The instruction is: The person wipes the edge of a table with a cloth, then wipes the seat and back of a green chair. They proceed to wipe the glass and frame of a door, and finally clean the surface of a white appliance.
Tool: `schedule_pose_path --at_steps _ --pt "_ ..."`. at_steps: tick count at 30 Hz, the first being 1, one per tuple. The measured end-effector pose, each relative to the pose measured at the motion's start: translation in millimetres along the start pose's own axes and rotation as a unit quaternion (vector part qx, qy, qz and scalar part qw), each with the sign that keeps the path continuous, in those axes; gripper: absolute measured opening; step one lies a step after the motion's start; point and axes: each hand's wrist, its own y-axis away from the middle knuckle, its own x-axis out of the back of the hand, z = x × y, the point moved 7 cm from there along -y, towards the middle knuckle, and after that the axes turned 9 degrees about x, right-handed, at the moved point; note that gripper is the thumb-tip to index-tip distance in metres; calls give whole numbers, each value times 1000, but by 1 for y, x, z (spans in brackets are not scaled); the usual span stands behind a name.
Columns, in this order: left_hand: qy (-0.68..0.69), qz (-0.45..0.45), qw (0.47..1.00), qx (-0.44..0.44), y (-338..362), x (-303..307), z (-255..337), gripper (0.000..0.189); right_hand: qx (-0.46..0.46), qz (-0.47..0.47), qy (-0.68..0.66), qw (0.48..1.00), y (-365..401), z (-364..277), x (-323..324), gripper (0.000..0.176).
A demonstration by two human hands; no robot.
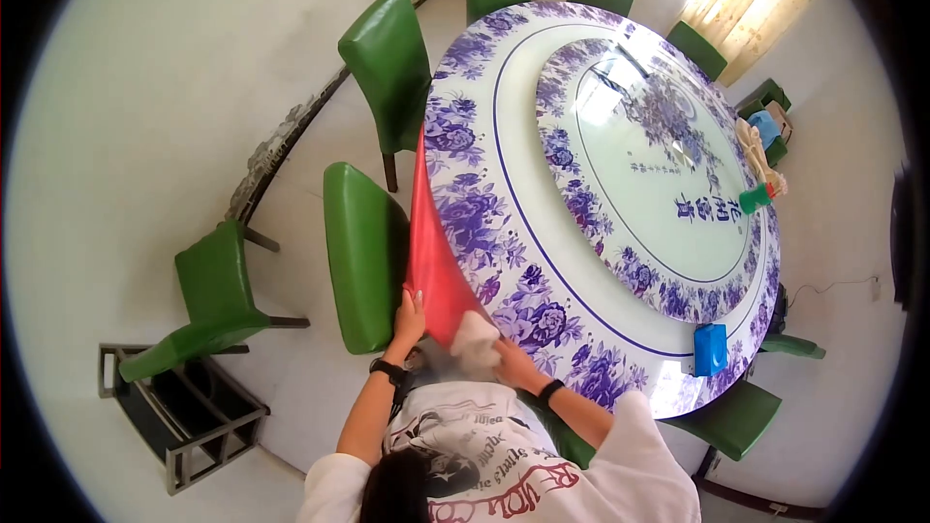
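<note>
One red cloth [441, 276] hangs at the edge of one glossy, flowered round table [518, 194], gripped by the left hand [410, 318] while the right hand [515, 365] clutches one white rag [475, 339] at its lower end, one turntable [620, 194] and one blue box [710, 350] sitting on the table, at least eight green chairs [364, 257] about the pale-walled room [174, 116].

Round table [518, 140] in white, with a thin dark-blue ring and a wide border of purple flowers. On the table, a pale greenish-white turntable [635, 203] repeats the purple floral border and carries purple lettering. At the table's edge, plain red cloth [438, 276] hangs beside a white rag [476, 337]. Around the table, solid green chairs [364, 257]; on it, a bright blue box [710, 350]. Close to the table, a white shirt [509, 455] with black and red lettering, and black wristbands [390, 371]
</note>
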Motion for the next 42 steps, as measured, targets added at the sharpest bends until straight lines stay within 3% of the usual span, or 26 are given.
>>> schedule_pose_path --at_steps 3,6,7,11,12,13,16,19,23,27,31,35,38,41,42 --pt "-2 6 1000 17 2 2 5 38 26 -36 -42 998 18 -8 12 52" --pt "15 -5 999 29 3 6 3 39 13 -30 -3 999 -11 -45 46 54" --pt "16 -4 999 30 3 7 2 38 62 -17 -47 997 -31 -68 65 53" --pt "49 -1 999 17 5 8 6 38 180 160 -109 964 -123 -85 101 51" --pt "62 0 998 11 5 9 7 38 231 213 -47 948 -142 -101 113 54" --pt "33 -28 998 52 6 9 9 38 226 189 -51 954 -162 -109 117 57" --pt "2 17 999 47 4 3 -6 44 167 118 -121 971 -225 -80 52 62" --pt "25 1 997 68 1 2 -9 45 155 161 192 956 -193 -142 41 59" --pt "39 8 999 38 3 3 -3 44 191 252 107 943 -175 -133 34 51" --pt "19 18 998 60 1 -6 -15 46 192 252 88 944 -141 -106 26 58" --pt "54 26 998 18 5 0 -1 49 229 117 162 953 -89 -78 2 58" --pt "27 20 999 32 7 -2 1 46 247 -26 170 954 -26 -54 -2 61" --pt "44 30 998 23 9 2 9 44 158 -37 13 987 -30 -54 16 63" --pt "66 6 997 38 3 1 -7 45 85 99 -25 991 -80 -68 55 65" --pt "71 5 997 30 0 0 -10 45 139 150 -69 976 -93 -130 107 64"
